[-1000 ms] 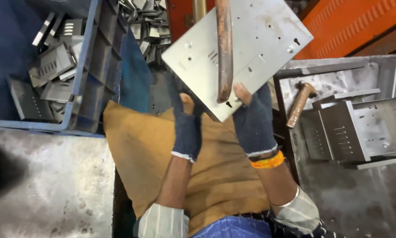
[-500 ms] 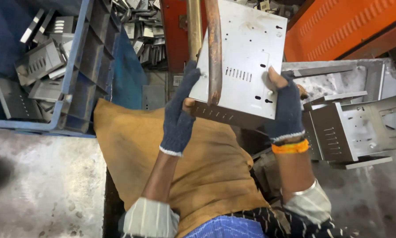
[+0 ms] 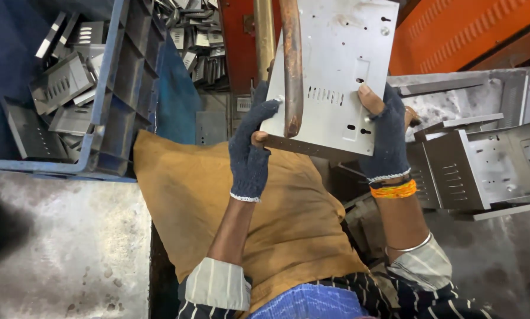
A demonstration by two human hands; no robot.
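Where the blue plastic crate [image 3: 108, 127] stands at far left, it holds a loose heap of grey stamped metal brackets [image 3: 61, 94], well apart from both hands. Next to the right, the left hand [image 3: 252, 150], in a dark knit glove, is closed on the lower-left corner of the perforated sheet-metal panel [image 3: 336, 77], thumb on the face and fingers curled behind the edge. A rusty curved rod [image 3: 292, 65] hangs down across the panel's left portion, its tip just beside the left thumb; whether it touches the panel cannot be told. The panel is held in the air above the tan apron [image 3: 241, 224], its long axis running up and away from the wearer, tilted slightly rightward. The right hand [image 3: 386, 139], also gloved, pinches the panel's lower-right edge, thumb pressed on the face near two small holes. Both hands are equally near, each gripping one lower corner. At far right, grey formed sheet-metal parts [image 3: 471, 171] lie stacked.
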